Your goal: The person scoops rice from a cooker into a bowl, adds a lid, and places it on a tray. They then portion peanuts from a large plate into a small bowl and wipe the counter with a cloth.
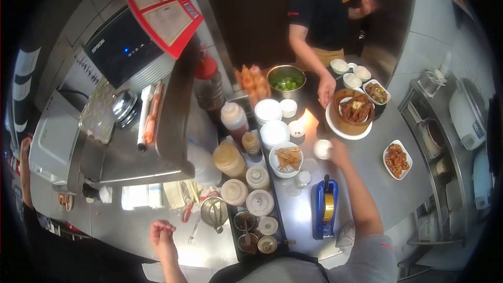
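My right hand (pixel 339 153) is stretched over the counter, its fingers closed on the side of a small white cup (pixel 323 149). Left of the cup stand stacked white bowls, the front one holding brown sticks (pixel 288 158). A blue tape dispenser (pixel 325 208) with yellow tape stands below it. My left hand (pixel 163 232) is raised over the steel counter at lower left, fingers curled together, with nothing visible in them. Near it lie a metal pot (pixel 214 213) and a red-handled tool (pixel 186 213).
Across the counter a person in a black shirt (pixel 319 26) reaches to a white plate with a wooden steamer (pixel 354 113). Sauce bottles (pixel 229 160) fill a tray at centre. A dish of fried food (pixel 397 160) sits right; a steel shelf (pixel 110 166) juts in at left.
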Demonstrator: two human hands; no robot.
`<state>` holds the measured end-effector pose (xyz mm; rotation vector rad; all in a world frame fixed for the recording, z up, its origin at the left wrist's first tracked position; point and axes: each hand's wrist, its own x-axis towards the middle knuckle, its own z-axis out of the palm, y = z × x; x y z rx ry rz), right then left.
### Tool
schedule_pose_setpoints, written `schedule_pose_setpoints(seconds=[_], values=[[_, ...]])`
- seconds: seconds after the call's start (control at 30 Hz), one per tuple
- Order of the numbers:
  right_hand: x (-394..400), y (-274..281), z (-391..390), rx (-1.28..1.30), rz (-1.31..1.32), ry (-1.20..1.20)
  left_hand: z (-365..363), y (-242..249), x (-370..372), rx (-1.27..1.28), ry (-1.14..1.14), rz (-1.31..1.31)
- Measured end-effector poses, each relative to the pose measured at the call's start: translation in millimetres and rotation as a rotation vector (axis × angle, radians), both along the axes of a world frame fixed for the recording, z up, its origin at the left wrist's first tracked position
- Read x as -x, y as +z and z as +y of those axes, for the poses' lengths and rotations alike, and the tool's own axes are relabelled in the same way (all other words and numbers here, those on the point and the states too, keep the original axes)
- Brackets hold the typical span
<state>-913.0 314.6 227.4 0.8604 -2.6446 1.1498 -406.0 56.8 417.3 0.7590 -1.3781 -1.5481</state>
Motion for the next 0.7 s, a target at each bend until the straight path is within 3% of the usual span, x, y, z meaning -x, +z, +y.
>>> schedule_pose_setpoints(seconds=[0.07, 0.17, 0.23, 0.27, 0.37, 0.43, 0.5, 0.57, 0.67, 0.7], values=[[4, -9, 47, -0.160, -0.086, -0.191, -1, 5, 12, 0.036, -0.030, -0.001], [8, -30, 116, -0.141, -0.125, -0.308, 0, 2, 26, 0.031, -0.061, -0.021], [7, -44, 144, -0.114, -0.394, -0.428, 2, 0, 37, 0.099, -0.176, -0.059], [-3, -39, 147, -0.126, -0.400, -0.429, 3, 0, 42, 0.089, -0.176, -0.066], [-44, 15, 125, -0.497, 0.145, -0.576, 7, 1, 49, 0.165, -0.274, -0.076], [-74, 86, 89, -0.398, 0.110, -0.453, 11, 7, 50, 0.159, -0.331, -0.062], [-103, 132, 49, -0.060, 0.089, -0.074, 9, 3, 50, 0.143, -0.330, -0.040], [-152, 183, -3, 0.078, -0.067, 0.278, 4, 0, 47, 0.174, -0.349, -0.019], [-185, 199, -67, -0.026, -0.057, 0.684, -7, -2, 41, 0.188, -0.391, -0.027], [-188, 198, -83, -0.021, -0.044, 0.713, -16, -4, 39, 0.171, -0.398, -0.042]])
